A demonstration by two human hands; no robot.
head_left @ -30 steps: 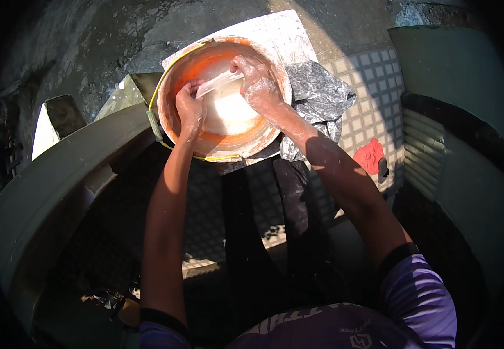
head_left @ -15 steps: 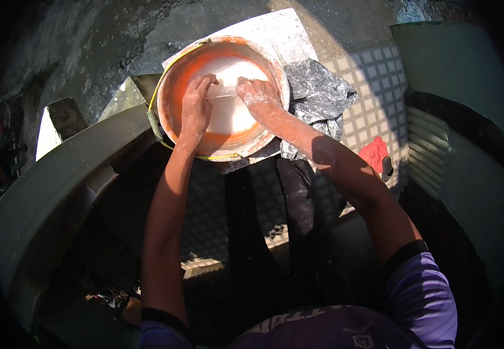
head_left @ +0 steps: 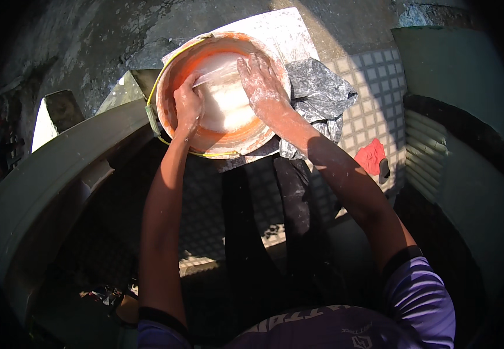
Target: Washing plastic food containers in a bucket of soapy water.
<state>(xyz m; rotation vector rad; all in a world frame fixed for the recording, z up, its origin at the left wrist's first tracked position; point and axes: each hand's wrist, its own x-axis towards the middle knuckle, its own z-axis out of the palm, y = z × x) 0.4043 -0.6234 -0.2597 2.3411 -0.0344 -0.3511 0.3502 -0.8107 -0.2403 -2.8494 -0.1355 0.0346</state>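
Observation:
Both hands are over an orange bucket (head_left: 234, 144) with a white-smeared rim. White material (head_left: 223, 113), smooth and bright in the sun, covers its bottom; I cannot tell how wet it is. My left hand (head_left: 188, 106), at the bucket's left inner side, is closed on one end of a thin, pale, see-through strip (head_left: 214, 74). The strip slants up toward my right hand (head_left: 262, 87). That hand is dusted white, its fingers stretched out flat near the strip's far end; whether it touches the strip I cannot tell.
The bucket's yellow-green wire handle (head_left: 152, 110) hangs at its left. Under it lies a white-spattered board (head_left: 290, 35), with crumpled silver-grey sheeting (head_left: 322, 87) to the right. A red cloth-like item (head_left: 370, 156) lies on the tiles. Pale curved panels stand left and right.
My right hand has opened from a closed grip and its fingers now stretch up and away. My left hand has shifted slightly left and down; the strip now slants rather than lying level.

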